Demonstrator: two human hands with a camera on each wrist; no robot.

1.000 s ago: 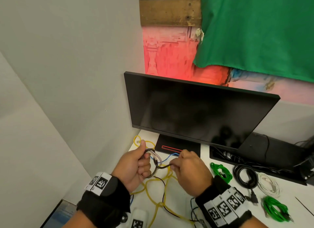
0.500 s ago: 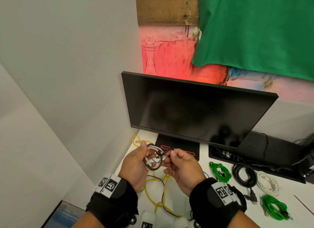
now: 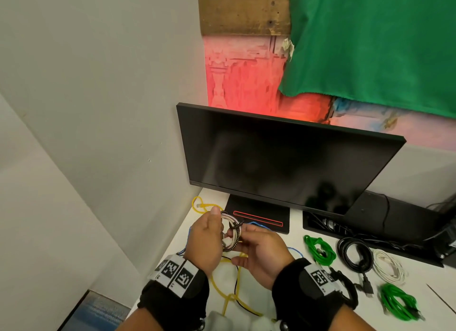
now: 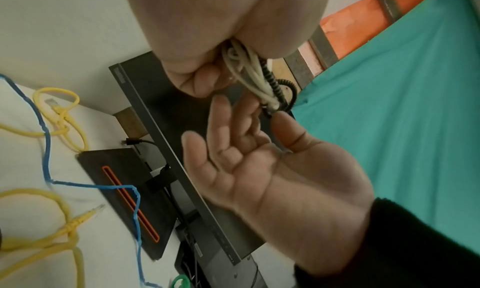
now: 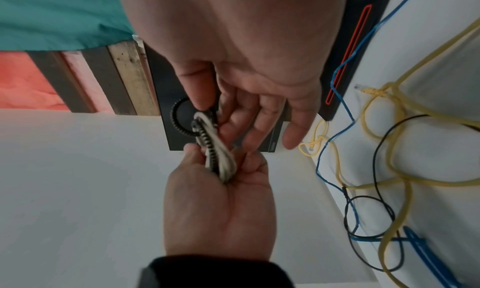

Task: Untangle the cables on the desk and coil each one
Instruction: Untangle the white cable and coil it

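Above the near left part of the white desk (image 3: 283,259), in front of the black monitor (image 3: 283,158), both hands are meeting on a small coiled bundle of white and black-and-white braided cable (image 3: 232,232). The left hand (image 3: 206,239) is gripping the left side of the coil, thumb up over its top edge and fingers curled around the loops. The right hand (image 3: 261,254) is pinching the braided end at the right side of the coil between thumb and forefinger, while its other fingers are spreading loosely, as the left wrist view shows. The coil is being held upright in the air, clear of the desk.

Beneath the hands, a loose yellow network cable (image 3: 222,296), a thin black cable (image 5: 376,159) and a blue cable (image 5: 340,83) are lying crossed over one another on the desk, still tangled. To the right, well apart from the hands, two bright green coiled cables (image 3: 319,250), a black coiled cable (image 3: 355,256) and a white coiled cable (image 3: 389,269) are sitting side by side.
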